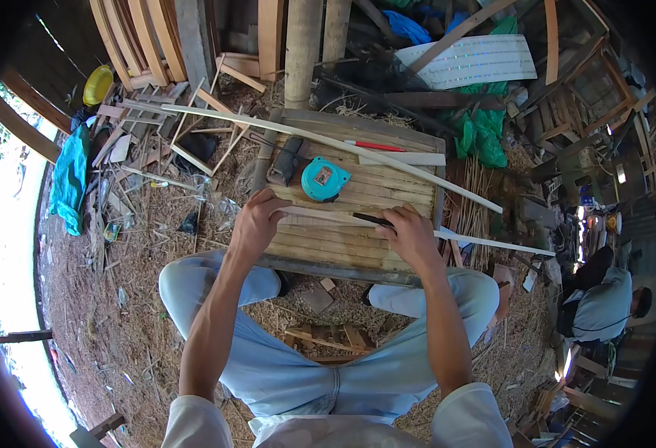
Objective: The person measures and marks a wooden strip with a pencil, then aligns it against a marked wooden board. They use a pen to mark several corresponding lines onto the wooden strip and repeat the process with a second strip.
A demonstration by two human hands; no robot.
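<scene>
My left hand (255,224) pinches the left end of a thin pale wooden strip (317,214) above a slatted bench. My right hand (414,235) is closed around a slim black pen-like tool (371,219), whose tip points left along the strip. The strip runs under that hand and comes out to the right. Just beyond my hands lies a turquoise tape measure (323,179), with a dark block-shaped object (285,161) beside it. A longer wooden strip (328,140) crosses the bench diagonally, near a red pen (373,145) and a short pale board (406,159).
The low slatted bench (320,250) stands before my knees. Wood scraps (130,127) and shavings cover the ground at left. A bamboo post (302,60) rises behind the bench, and green plastic (483,134) lies at its right. Another person (603,302) sits far right.
</scene>
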